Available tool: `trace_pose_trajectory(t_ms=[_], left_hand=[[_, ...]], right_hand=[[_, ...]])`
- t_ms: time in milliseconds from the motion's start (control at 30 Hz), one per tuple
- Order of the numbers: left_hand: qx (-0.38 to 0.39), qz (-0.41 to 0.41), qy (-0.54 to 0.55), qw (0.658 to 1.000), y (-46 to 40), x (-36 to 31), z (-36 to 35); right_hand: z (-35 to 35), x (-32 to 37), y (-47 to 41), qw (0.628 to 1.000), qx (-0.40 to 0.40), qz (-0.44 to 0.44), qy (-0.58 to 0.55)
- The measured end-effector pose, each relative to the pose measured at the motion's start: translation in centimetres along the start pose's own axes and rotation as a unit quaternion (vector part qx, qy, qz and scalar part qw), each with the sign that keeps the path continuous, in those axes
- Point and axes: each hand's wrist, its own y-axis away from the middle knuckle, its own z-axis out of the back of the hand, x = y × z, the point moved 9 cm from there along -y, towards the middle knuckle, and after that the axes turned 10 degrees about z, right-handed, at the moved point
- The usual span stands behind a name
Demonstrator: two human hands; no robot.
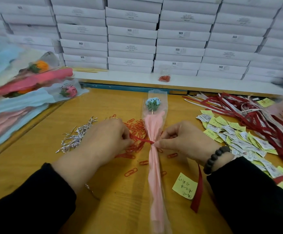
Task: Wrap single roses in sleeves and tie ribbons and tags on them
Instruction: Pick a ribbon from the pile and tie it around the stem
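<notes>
The red ribbon [140, 139] is pinched by both hands, left [106, 141] and right [184, 141]; it should be drawn evenly, snug at the sleeve's [153, 132] cinched waist.

A single wide-angle view comes from the person's head, looking forward and down onto the yellow counter [103, 191] from close above. Both forearms enter from the bottom edge, with the left hand [107, 137] and right hand [184, 139] near the centre. Farther off, it faces a wall of stacked white boxes [132, 32], whose lines bend toward the edges.
</notes>
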Motion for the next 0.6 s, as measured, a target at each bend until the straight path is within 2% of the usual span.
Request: trace_pose_trajectory(t_ms=[133, 200, 233, 300, 367, 433, 500, 533, 600], left_hand=[[-0.102, 0.002, -0.023, 0.995, 0.0, 0.3, 1.4], [-0.134, 0.008, -0.009, 0.991, 0.2, 0.3, 1.6], [-0.142, 0.013, 0.029, 0.989, 0.3, 0.4, 1.7], [-0.138, 0.027, 0.186, 0.972, 0.4, 0.7, 1.4], [-0.084, 0.040, 0.359, 0.929, 0.3, 0.8, 0.4], [-0.005, 0.042, 0.481, 0.876, 0.3, 0.1, -1.0], [0.079, 0.051, 0.542, 0.835, 0.5, -0.8, -2.6], [0.105, 0.055, 0.550, 0.826, 0.6, -1.1, -3.1], [0.129, 0.055, 0.539, 0.830, 0.6, -1.3, -3.6]], right_hand=[[-0.3, 0.3, 0.0, 1.000, 0.002, 0.014, 0.004], [-0.8, 0.7, 0.1, 0.998, 0.014, 0.034, 0.042], [-1.1, 0.9, 0.1, 0.997, 0.021, 0.045, 0.067], [-1.7, 1.3, 0.1, 0.992, 0.031, 0.062, 0.101], [-2.3, 1.4, 0.1, 0.990, 0.040, 0.072, 0.113], [-2.8, 1.5, 0.0, 0.988, 0.047, 0.081, 0.122], [-2.8, 1.4, 0.0, 0.987, 0.046, 0.083, 0.132], [-2.8, 1.2, 0.0, 0.987, 0.045, 0.080, 0.132], [-2.6, 0.8, -0.1, 0.989, 0.041, 0.065, 0.129]])
